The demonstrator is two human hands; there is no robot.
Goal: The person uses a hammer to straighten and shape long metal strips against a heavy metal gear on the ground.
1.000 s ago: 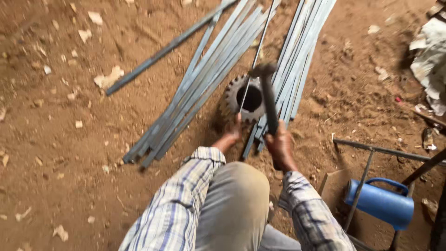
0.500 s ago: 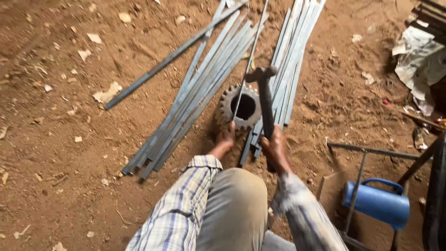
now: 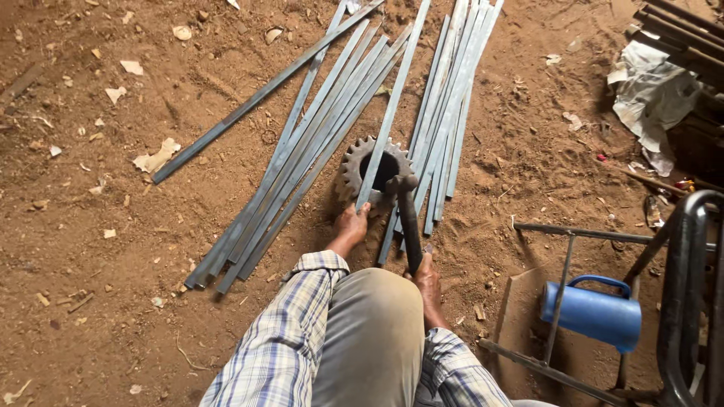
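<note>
My left hand (image 3: 350, 227) grips the near end of a long flat metal strip (image 3: 392, 105) that lies across a toothed steel gear ring (image 3: 354, 160) on the dirt floor. My right hand (image 3: 427, 277) holds a hammer (image 3: 408, 215) by its handle. The hammer head is down at the near rim of the gear, beside the strip. My knee in tan trousers (image 3: 369, 332) fills the bottom middle, with checked sleeves on both arms.
Bundles of flat metal strips (image 3: 302, 151) lie fanned on the dirt left and right of the gear. A blue jug (image 3: 592, 313) lies inside a metal rod frame (image 3: 562, 294) at the right. Crumpled paper (image 3: 648, 98) and dark bars sit at the top right.
The hammer, raised high a second ago, has swung down to the gear's rim. The left hand has stayed on the strip.
</note>
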